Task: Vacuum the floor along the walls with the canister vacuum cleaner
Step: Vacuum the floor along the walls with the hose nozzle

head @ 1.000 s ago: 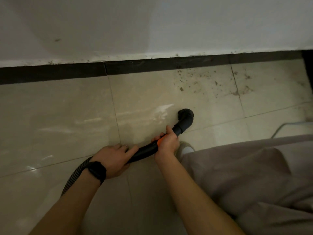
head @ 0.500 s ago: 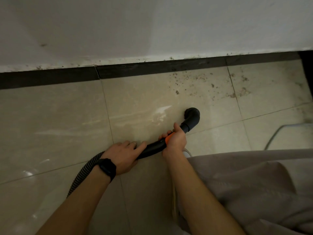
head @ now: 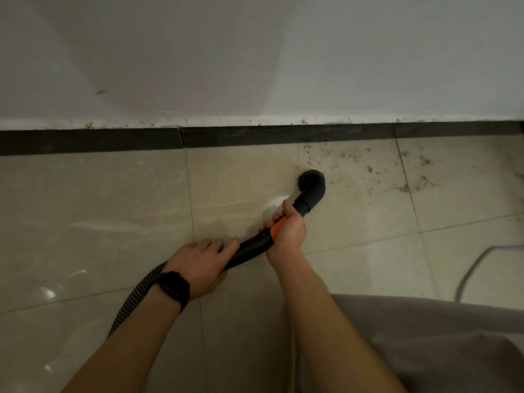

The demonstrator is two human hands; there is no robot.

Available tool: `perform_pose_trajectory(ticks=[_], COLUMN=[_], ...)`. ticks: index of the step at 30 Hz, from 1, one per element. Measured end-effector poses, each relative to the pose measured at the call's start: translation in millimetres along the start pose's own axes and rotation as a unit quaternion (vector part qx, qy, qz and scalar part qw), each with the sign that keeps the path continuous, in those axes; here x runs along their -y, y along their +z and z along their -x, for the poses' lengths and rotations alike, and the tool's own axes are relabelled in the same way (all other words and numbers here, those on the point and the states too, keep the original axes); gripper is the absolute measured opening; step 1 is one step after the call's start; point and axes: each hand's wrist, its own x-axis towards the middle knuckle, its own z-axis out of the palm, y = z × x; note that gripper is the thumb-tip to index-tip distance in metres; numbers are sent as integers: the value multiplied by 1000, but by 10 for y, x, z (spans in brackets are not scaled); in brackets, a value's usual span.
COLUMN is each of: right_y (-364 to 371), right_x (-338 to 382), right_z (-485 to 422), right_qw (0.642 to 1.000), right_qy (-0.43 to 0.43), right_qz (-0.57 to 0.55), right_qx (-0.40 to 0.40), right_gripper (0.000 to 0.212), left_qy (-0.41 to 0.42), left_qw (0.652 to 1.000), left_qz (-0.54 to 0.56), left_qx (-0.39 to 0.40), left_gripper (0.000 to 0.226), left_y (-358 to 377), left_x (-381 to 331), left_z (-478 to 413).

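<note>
The nozzle (head: 310,185), a black elbow at the end of the curved tube (head: 252,248), sits mouth-down on the floor (head: 85,208) a short way out from the dark skirting (head: 255,136). It is at the left edge of a scatter of brown debris (head: 340,157) that runs rightward along the skirting's foot. The step in hand looks like clearing that patch. To do it well, the mouth should ride flat on the tile and travel slowly right, parallel to the skirting, then pass tight against its lower edge, where grit seems thickest; lifting or rushing would likely leave crumbs or flick them away. The right hand (head: 287,231) is wrapped round the tube at its orange collar (head: 276,224), so the nozzle lies just beyond its knuckles, on the skirting side and slightly right. The left hand (head: 201,268), wearing 1 black wristwatch (head: 173,287), grips the tube's rear end farther from the skirting, forefinger laid forward. From there the ribbed hose (head: 136,296) trails away from the skirting, and this hand should feed slack so the hose cannot drag the nozzle off line. A pale cord (head: 476,265) lies on the floor far right, well out from the skirting.
</note>
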Motion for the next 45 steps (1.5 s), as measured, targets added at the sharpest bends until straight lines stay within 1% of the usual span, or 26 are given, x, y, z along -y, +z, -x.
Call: perform_pose_trajectory(ticks=[20,33,37,39,41,45], right_y=[277,432,480,556,665,846], right_x=[151,396,225,47,-164,-600], right_z=[-152,-263,-207,-140,-34,237], right_qw=[999,997,996,995,994,990], right_qy=[-13,-29,-24,-20,-15,-4], right_qz=[29,61,74,81,90,109], right_qx=[34,43,46,52,61,90], right_gripper=[12,14,9,13,15,17], left_qy=[-30,-38,-46,-51,-63,-96], left_qw=[999,996,994,993,991,989], left_qz=[-16,-6,15,29,13,13], left_qx=[-30,-77,-100,-105,-113,-116], left_gripper=[58,55,58,65,72,72], left_y=[-114,-153,-47,8,82,164], left_x=[125,73,175,324,487,736], left_z=[-243,-498,-303,-118,102,555])
